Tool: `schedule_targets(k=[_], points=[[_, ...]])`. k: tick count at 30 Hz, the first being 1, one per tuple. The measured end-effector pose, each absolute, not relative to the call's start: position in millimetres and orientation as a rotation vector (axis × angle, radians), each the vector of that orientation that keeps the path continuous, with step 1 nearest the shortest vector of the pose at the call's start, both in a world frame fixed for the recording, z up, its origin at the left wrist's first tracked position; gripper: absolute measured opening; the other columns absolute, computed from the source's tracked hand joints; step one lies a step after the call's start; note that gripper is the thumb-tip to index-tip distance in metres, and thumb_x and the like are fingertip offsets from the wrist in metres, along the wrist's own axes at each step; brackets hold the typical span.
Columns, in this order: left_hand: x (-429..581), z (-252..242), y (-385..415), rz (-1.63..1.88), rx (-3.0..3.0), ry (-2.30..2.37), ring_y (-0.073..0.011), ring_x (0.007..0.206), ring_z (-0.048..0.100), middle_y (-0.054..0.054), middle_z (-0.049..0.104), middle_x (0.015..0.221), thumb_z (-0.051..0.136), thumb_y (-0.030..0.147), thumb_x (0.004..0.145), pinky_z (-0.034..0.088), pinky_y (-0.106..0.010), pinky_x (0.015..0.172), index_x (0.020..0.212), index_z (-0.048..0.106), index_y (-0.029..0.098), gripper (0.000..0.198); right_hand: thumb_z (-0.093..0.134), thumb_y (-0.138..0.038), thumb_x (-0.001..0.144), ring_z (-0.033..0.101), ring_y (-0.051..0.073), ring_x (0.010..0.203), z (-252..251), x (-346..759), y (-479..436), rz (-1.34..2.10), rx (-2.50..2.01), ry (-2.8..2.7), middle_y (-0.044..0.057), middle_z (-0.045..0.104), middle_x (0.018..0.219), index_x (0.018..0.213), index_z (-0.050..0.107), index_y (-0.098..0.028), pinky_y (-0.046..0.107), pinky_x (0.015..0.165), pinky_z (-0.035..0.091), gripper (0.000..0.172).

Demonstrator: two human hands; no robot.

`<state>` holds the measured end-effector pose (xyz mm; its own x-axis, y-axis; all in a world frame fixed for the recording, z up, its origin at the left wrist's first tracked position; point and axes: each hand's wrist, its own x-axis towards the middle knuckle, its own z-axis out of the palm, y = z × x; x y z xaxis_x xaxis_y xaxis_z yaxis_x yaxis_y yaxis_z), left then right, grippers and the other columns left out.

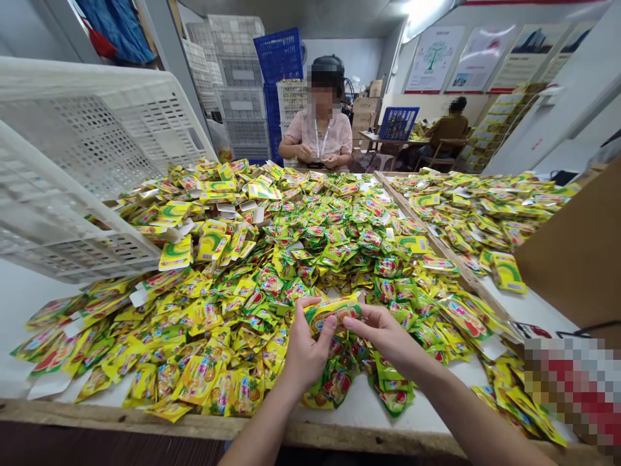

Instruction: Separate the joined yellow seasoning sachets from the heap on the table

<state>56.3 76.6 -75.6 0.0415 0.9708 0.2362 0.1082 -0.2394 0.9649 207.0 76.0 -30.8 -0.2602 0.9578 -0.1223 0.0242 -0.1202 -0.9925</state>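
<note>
A small yellow-and-green box [320, 312] with fruit printing is held level between my two hands, just above the heap. My left hand [309, 340] grips its left end, thumb across the front. At the right end, my right hand [378, 327] has its thumb and fingers closed on the box. Beneath and around lie many candy sachets: yellow ones [204, 375] with pineapple pictures on the left, green ones [334, 382] with watermelon pictures below my hands. Flat cartons [177, 252] of similar print are piled at the back left.
A white plastic crate [92, 243] lies tipped at the left of the table. A wooden strip [427, 226] divides the surface, with more cartons [460, 239] beyond it. A brown cardboard panel [577, 252] stands at right. Across the table sits a person [317, 133]; another [446, 133] works farther back.
</note>
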Motion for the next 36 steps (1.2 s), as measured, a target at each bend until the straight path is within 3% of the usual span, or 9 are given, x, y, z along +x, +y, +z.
schedule_targets(k=[4, 8, 13, 17, 22, 27, 29, 31, 36], points=[[58.2, -73.7, 74.9, 1.344, 1.338, 1.152, -0.0092, 0.048, 0.054, 0.005, 0.060, 0.071, 0.054, 0.042, 0.084, 0.046, -0.023, 0.050, 0.098, 0.042, 0.022, 0.027, 0.079, -0.049, 0.059, 0.066, 0.019, 0.072, -39.0, 202.8, 73.8, 1.232, -1.242, -1.138, 0.004, 0.068, 0.083, 0.087, 0.064, -0.019, 0.034, 0.072, 0.055, 0.044], [56.5, -73.6, 74.1, 1.304, 1.392, 1.107, -0.0126, 0.066, 0.061, 0.001, 0.062, 0.082, 0.054, 0.041, 0.083, 0.049, -0.025, 0.062, 0.098, 0.044, 0.021, 0.026, 0.083, -0.045, 0.054, 0.065, 0.018, 0.071, -50.0, 206.7, 64.7, 1.122, -1.290, -1.071, 0.002, 0.064, 0.093, 0.110, 0.054, -0.024, 0.029, 0.060, 0.056, 0.067], [55.0, -76.5, 73.9, 1.024, 1.570, 1.053, -0.0128, 0.058, 0.055, 0.002, 0.060, 0.072, 0.048, 0.040, 0.088, 0.043, -0.024, 0.056, 0.117, 0.042, 0.020, 0.036, 0.081, -0.047, 0.056, 0.064, 0.017, 0.061, -44.6, 250.0, 75.6, 1.509, -1.450, -1.220, 0.005, 0.068, 0.074, 0.082, 0.062, -0.015, 0.025, 0.047, 0.050, 0.046], [55.1, -77.5, 76.6, 1.198, 1.452, 1.070, -0.0112, 0.057, 0.051, -0.003, 0.063, 0.086, 0.049, 0.042, 0.088, 0.041, -0.023, 0.052, 0.125, 0.033, 0.019, 0.046, 0.083, -0.040, 0.056, 0.066, 0.024, 0.071, 8.1, 318.7, 123.6, 0.746, -1.469, -1.031, 0.011, 0.068, 0.085, 0.081, 0.061, -0.016, 0.034, 0.056, 0.053, 0.041], [53.7, -76.2, 80.4, 1.483, 1.278, 1.137, -0.0113, 0.064, 0.051, -0.002, 0.058, 0.086, 0.054, 0.040, 0.086, 0.043, -0.023, 0.061, 0.115, 0.041, 0.020, 0.038, 0.053, -0.039, 0.086, 0.056, 0.027, 0.108, 51.9, 360.1, 158.2, -0.103, -1.466, -0.921, 0.022, 0.049, 0.128, 0.126, 0.038, -0.013, 0.041, 0.083, 0.047, 0.050], [55.1, -76.9, 79.9, 1.476, 1.286, 1.129, -0.0107, 0.064, 0.050, 0.000, 0.056, 0.083, 0.055, 0.038, 0.085, 0.042, -0.022, 0.059, 0.111, 0.044, 0.020, 0.033, 0.054, -0.022, 0.084, 0.066, 0.020, 0.081, -14.3, 295.5, 151.0, 0.036, -1.611, -1.914, 0.005, 0.071, 0.085, 0.086, 0.066, -0.020, 0.032, 0.076, 0.052, 0.012], [55.8, -78.4, 79.2, 1.447, 1.332, 1.148, -0.0101, 0.062, 0.049, 0.000, 0.056, 0.082, 0.054, 0.036, 0.086, 0.042, -0.022, 0.058, 0.110, 0.045, 0.020, 0.030, 0.061, -0.013, 0.079, 0.066, 0.020, 0.080, -43.7, 267.7, 155.0, 0.113, -1.702, -2.128, 0.006, 0.071, 0.079, 0.077, 0.068, -0.017, 0.031, 0.078, 0.051, 0.009], [56.1, -80.2, 78.5, 1.428, 1.370, 1.177, -0.0095, 0.059, 0.048, 0.000, 0.056, 0.081, 0.054, 0.034, 0.085, 0.041, -0.021, 0.055, 0.107, 0.047, 0.020, 0.027, 0.063, -0.015, 0.081, 0.065, 0.021, 0.086, -63.2, 250.6, 163.3, 0.123, -1.847, -2.202, 0.009, 0.070, 0.086, 0.082, 0.068, -0.013, 0.035, 0.082, 0.050, 0.005], [58.6, -74.4, 86.6, 1.418, 1.449, 1.226, -0.0096, 0.057, 0.050, 0.000, 0.056, 0.079, 0.053, 0.033, 0.084, 0.043, -0.021, 0.053, 0.104, 0.049, 0.019, 0.024, 0.057, -0.032, 0.090, 0.061, 0.021, 0.099, -74.9, 243.7, 177.3, 0.122, -2.084, -2.241, 0.009, 0.060, 0.115, 0.114, 0.057, -0.014, 0.042, 0.084, 0.051, 0.030]])
